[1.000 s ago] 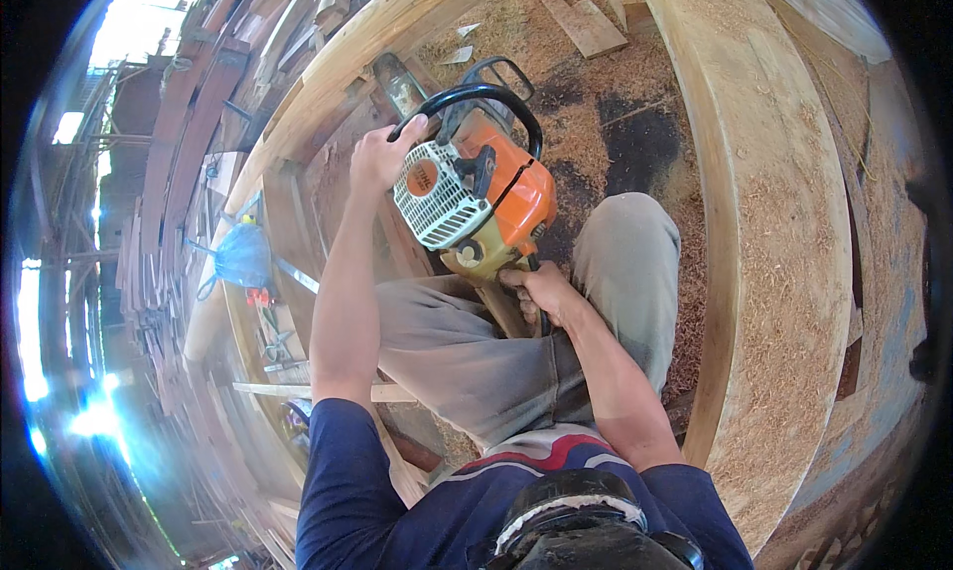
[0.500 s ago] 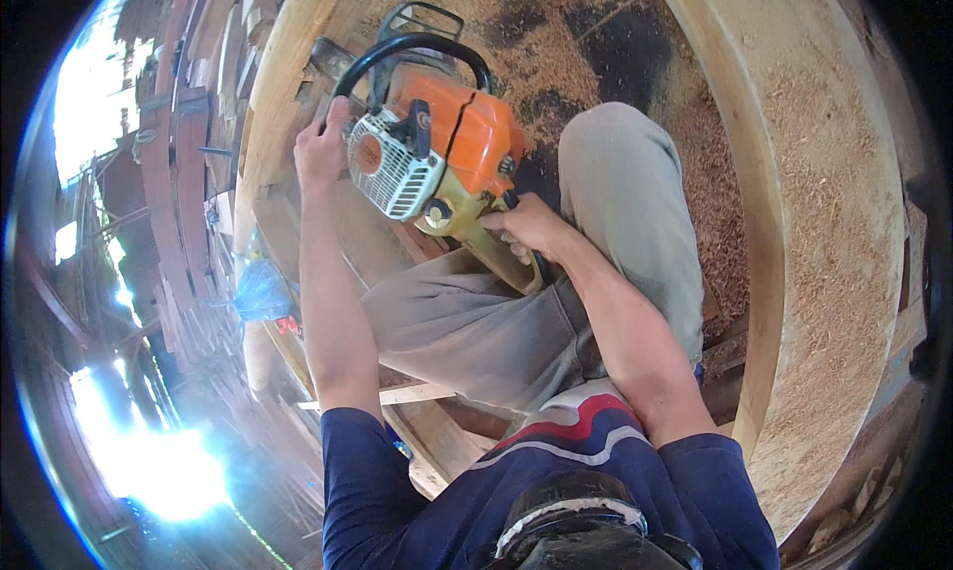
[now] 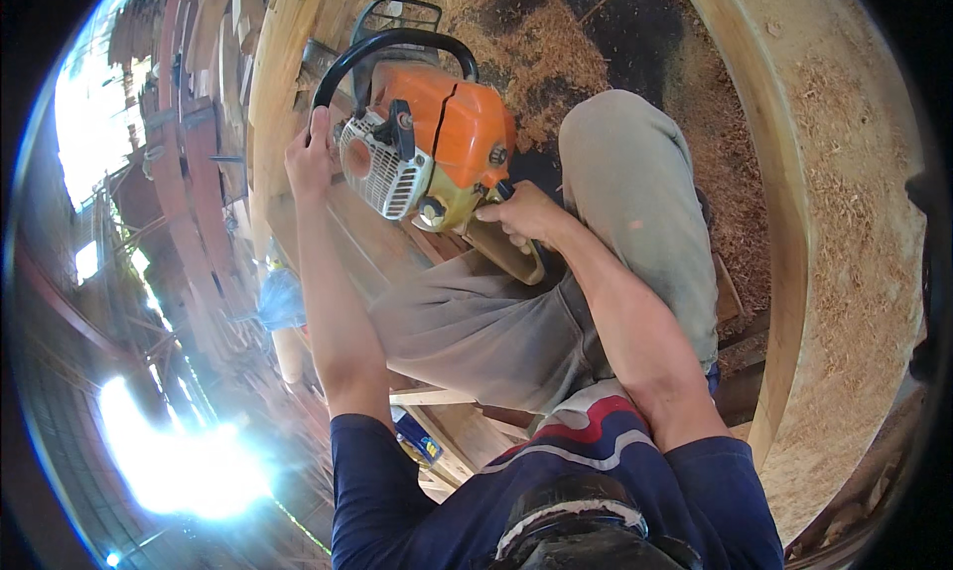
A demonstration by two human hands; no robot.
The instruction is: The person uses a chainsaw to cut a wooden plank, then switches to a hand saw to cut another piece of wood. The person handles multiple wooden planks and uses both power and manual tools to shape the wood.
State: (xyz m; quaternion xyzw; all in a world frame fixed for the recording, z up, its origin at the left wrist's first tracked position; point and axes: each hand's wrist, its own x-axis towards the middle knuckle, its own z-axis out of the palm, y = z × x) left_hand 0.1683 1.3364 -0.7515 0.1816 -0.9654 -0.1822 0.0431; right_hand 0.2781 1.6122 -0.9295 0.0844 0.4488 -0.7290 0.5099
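Observation:
An orange, white and black chainsaw [image 3: 439,108] is held in front of me, tilted, with its vented white side cover toward my left arm. My left hand [image 3: 310,163] is closed round the lower left end of its curved black front handle. At the rear grip, my right hand [image 3: 526,217] wraps the handle, its thumb lying along the top near the housing. The saw's bar cannot be seen. My bent knee in grey trousers [image 3: 630,173] is just right of the saw.
A broad pale timber slab [image 3: 844,203] covered in sawdust curves along the right. Another timber [image 3: 283,83] stands left of the saw. Sawdust [image 3: 556,83] lies heaped on the dark ground ahead. Stacked boards [image 3: 184,193] and a blue plastic bag [image 3: 282,300] are at the left.
My view has shifted a little, and the chainsaw sits slightly farther left and up in the picture. Both hands keep their hold on its handles.

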